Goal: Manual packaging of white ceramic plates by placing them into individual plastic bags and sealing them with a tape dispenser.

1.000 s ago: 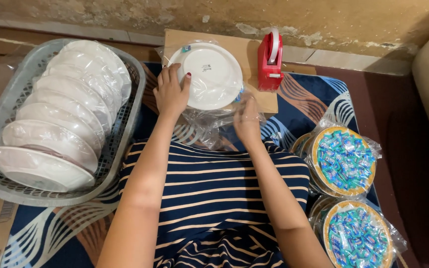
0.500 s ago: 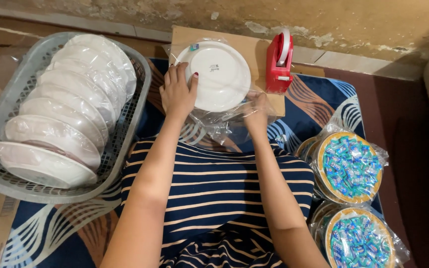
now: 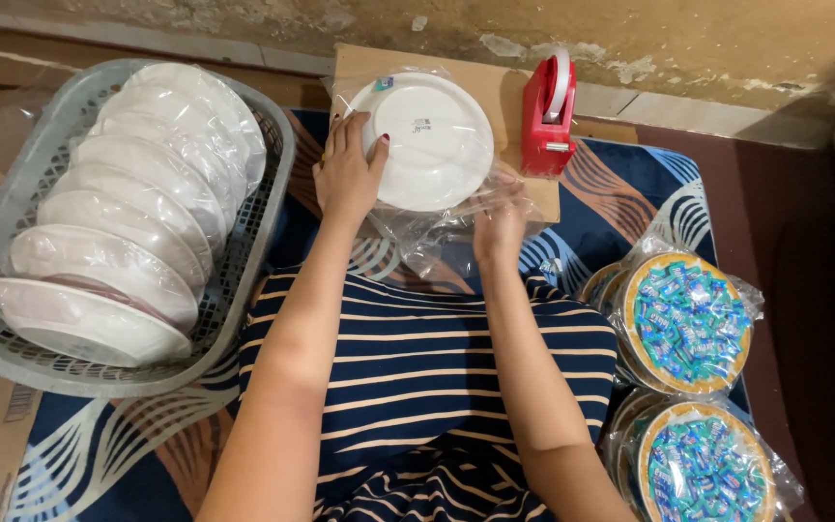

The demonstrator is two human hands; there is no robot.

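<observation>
Hands at a round white plate (image 3: 434,140) that lies bottom-up inside a crinkled clear plastic bag (image 3: 437,237), on a flat brown cardboard sheet (image 3: 495,97) by the wall.

The left hand (image 3: 348,174) lies flat on the plate's left rim, fingers (image 3: 355,130) spread apart and pressing, gripping nothing. The right hand (image 3: 500,220) sits at the plate's lower right edge with its fingers pinched together on the loose bag. A red tape dispenser (image 3: 546,121) stands upright just right of the plate. To the left, a grey plastic basket (image 3: 12,222) holds a row of wrapped white plates (image 3: 128,203). At the right lie two round wrapped trays of blue sweets (image 3: 693,324).
</observation>
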